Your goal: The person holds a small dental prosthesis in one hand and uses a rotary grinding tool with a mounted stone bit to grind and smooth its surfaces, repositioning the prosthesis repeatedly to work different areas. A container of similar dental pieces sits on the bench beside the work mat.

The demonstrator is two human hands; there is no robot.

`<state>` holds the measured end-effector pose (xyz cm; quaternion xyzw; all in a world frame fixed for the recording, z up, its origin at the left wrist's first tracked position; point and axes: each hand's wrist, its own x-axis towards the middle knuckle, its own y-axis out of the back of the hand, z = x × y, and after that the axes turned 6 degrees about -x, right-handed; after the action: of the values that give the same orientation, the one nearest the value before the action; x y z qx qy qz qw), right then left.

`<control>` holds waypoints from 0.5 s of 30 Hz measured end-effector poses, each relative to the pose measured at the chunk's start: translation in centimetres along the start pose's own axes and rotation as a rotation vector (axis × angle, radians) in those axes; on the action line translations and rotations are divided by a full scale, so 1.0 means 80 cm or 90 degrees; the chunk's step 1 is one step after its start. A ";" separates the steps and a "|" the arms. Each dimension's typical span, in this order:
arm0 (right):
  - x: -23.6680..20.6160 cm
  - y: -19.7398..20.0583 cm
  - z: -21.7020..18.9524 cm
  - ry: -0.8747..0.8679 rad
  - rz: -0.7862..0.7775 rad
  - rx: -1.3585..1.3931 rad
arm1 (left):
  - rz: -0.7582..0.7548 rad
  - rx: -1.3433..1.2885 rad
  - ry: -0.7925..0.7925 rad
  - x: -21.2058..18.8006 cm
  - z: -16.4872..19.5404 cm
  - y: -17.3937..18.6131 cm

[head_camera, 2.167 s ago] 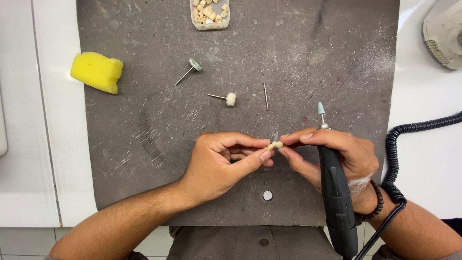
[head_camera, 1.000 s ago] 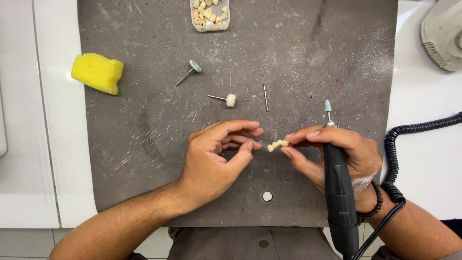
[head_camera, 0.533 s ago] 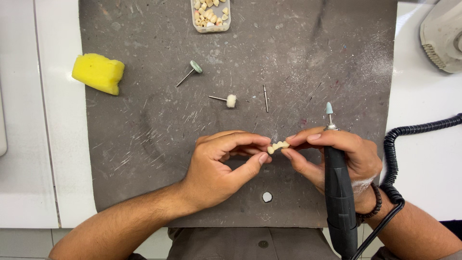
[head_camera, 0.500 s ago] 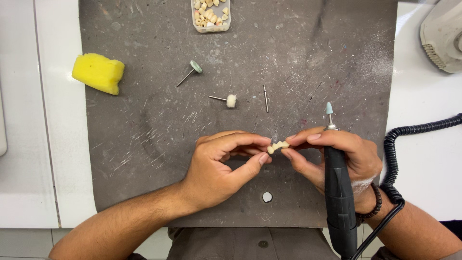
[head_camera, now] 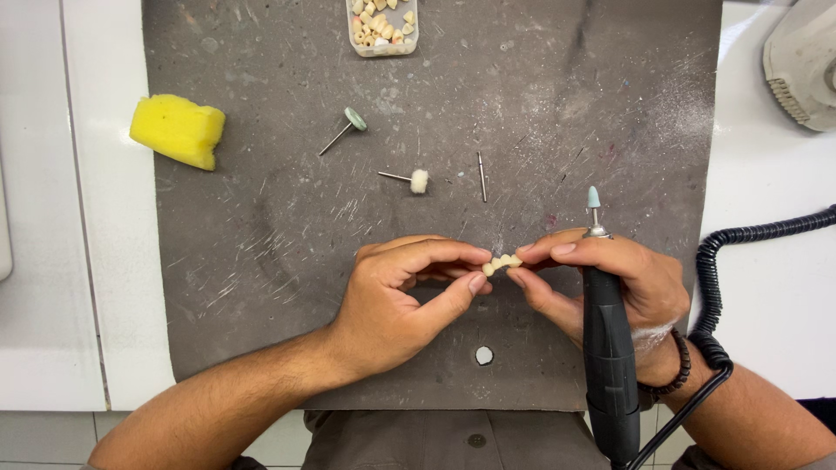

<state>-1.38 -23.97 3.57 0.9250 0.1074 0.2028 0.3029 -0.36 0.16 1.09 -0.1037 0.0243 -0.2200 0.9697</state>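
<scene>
A small cream dental bridge (head_camera: 502, 263) is pinched between the fingertips of both hands above the grey mat (head_camera: 261, 218). My left hand (head_camera: 405, 300) grips its left end with thumb and forefinger. My right hand (head_camera: 610, 283) holds its right end and also carries a black rotary handpiece (head_camera: 607, 357) along the palm, with its pale green tip (head_camera: 593, 197) pointing away from me.
On the mat lie a green disc bur (head_camera: 345, 129), a white felt bur (head_camera: 409, 179) and a thin metal pin (head_camera: 481, 176). A clear tray of tooth pieces (head_camera: 382, 26) sits at the top edge. A yellow sponge (head_camera: 177, 130) is at left. A coiled black cable (head_camera: 740, 261) runs at right.
My left hand opened and drew back from the bridge about a second ago, then closed on its left end again. My right hand and the handpiece stayed almost still.
</scene>
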 end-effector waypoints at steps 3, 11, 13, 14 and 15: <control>0.000 0.000 0.000 -0.002 -0.003 0.009 | -0.001 -0.007 0.002 0.000 -0.001 0.000; -0.001 -0.004 0.004 -0.013 -0.006 0.039 | -0.077 -0.228 0.102 -0.002 -0.007 0.001; -0.001 -0.005 0.007 -0.014 -0.017 0.072 | -0.114 -0.271 0.132 -0.003 -0.008 0.002; -0.001 -0.006 0.008 -0.010 -0.020 0.088 | -0.118 -0.269 0.137 -0.004 -0.008 0.001; -0.001 -0.006 0.009 -0.006 -0.024 0.103 | -0.122 -0.267 0.141 -0.004 -0.010 -0.001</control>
<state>-1.20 -23.95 2.73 0.9452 0.1395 0.1835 0.2312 -0.74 0.12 0.36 -0.2795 0.1652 -0.3114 0.8931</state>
